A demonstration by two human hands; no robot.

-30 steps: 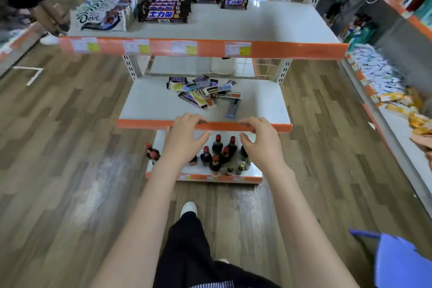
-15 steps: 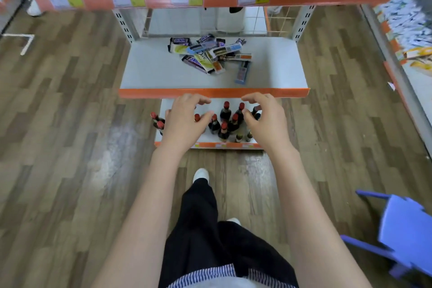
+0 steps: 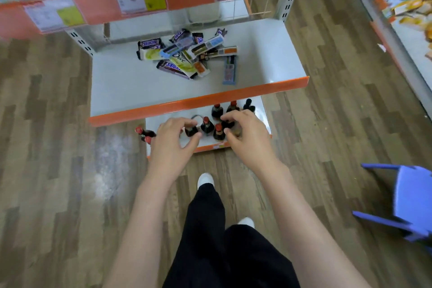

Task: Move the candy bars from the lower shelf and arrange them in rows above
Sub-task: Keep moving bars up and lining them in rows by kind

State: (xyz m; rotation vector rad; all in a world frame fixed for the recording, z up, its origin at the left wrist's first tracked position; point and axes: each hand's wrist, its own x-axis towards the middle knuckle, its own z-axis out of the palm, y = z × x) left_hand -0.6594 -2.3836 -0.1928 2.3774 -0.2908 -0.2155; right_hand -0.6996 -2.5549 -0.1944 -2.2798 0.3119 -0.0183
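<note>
Two hands, empty, before a shelf unit.
Left hand and right hand: fingers loosely curled, pinching nothing; candy bars piled on lower shelf beyond fingertips; bottles beneath them.

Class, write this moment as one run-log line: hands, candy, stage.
left hand: empty, fingers loosely curled | right hand: same | candy bars: jumbled pile on middle shelf, untouched | stage: no bar picked yet

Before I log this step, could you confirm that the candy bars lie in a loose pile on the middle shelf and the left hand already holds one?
Not quite. The head view shows the candy bars piled on the middle shelf, but the left hand holds nothing; it hovers in front of the shelf's orange edge.
</note>
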